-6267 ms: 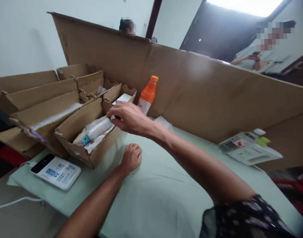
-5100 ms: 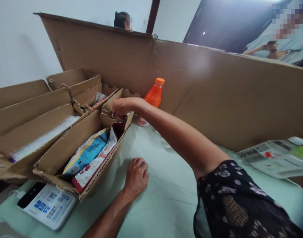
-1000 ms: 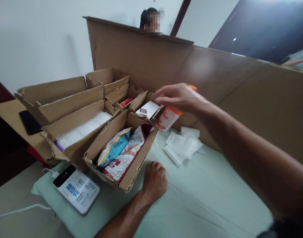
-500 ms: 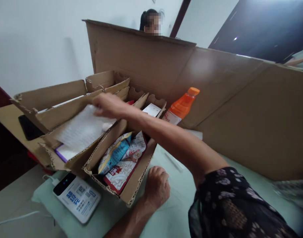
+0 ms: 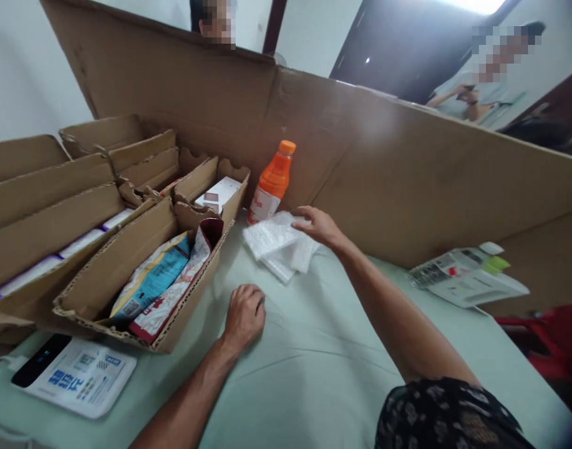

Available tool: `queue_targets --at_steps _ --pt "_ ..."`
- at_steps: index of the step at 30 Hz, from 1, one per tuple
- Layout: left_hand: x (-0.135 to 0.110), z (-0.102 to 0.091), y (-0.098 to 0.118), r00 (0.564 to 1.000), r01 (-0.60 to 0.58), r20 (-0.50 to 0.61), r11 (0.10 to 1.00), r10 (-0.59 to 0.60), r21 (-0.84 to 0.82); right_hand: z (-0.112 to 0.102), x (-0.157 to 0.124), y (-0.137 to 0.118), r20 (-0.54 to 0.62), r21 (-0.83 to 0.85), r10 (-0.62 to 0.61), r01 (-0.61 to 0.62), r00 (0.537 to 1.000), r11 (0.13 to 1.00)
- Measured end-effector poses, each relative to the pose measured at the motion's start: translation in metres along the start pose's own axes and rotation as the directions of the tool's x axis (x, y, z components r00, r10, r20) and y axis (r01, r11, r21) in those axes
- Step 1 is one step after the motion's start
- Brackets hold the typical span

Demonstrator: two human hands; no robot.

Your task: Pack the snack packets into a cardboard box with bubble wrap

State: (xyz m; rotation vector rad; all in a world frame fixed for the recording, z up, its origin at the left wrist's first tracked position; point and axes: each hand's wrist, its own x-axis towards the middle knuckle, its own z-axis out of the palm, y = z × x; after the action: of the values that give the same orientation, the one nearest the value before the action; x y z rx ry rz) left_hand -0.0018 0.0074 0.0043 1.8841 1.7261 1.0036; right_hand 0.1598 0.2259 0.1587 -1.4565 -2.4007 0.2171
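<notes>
The right hand [image 5: 320, 226] lies open, fingertips resting on the far edge of a loose pile of white bubble wrap sheets [image 5: 277, 246] on the pale green table cover [image 5: 314, 355], just in front of the orange bottle [image 5: 271, 181]. The left hand [image 5: 243, 315] is curled into a loose fist, empty, knuckles on the cover beside the nearest cardboard box [image 5: 103, 274]. That box holds a blue-and-white packet [image 5: 150, 280] and a red-and-white packet [image 5: 176, 290]. The small box behind it [image 5: 232, 178] holds a white carton [image 5: 218, 192]. The bottle's white label has red print, too small to read. A white device [image 5: 80, 379] near the box bears blue characters
</notes>
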Motion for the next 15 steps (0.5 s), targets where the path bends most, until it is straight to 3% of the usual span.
queue_targets --at_steps 2,6,9,12,15 --pt "0.000 -0.001 0.003 1.000 -0.008 0.000 1.000 0.008 0.029 0.018 -0.015 -0.007 0.038 -0.106 -0.049 0.052 0.998 0.993" --pt "-0.004 -0.009 0.024 1.000 -0.025 -0.012 0.995 0.026 0.094 0.060 -0.037 -0.036 0.122 -0.133 -0.133 0.149 0.984 0.980" --pt "-0.011 -0.036 0.060 0.993 -0.106 -0.026 0.984 0.111 0.140 0.094 -0.049 -0.049 0.139 -0.170 -0.132 0.155 0.981 0.973" --pt "-0.005 -0.097 0.099 0.965 -0.221 -0.095 0.953 0.245 0.208 0.120 -0.058 -0.051 0.098 -0.191 -0.115 0.132 0.989 0.973" --pt "0.022 -0.189 0.113 0.901 -0.189 -0.300 0.905 0.315 0.382 0.135 -0.064 -0.046 0.039 -0.196 -0.115 0.121 0.993 0.973"
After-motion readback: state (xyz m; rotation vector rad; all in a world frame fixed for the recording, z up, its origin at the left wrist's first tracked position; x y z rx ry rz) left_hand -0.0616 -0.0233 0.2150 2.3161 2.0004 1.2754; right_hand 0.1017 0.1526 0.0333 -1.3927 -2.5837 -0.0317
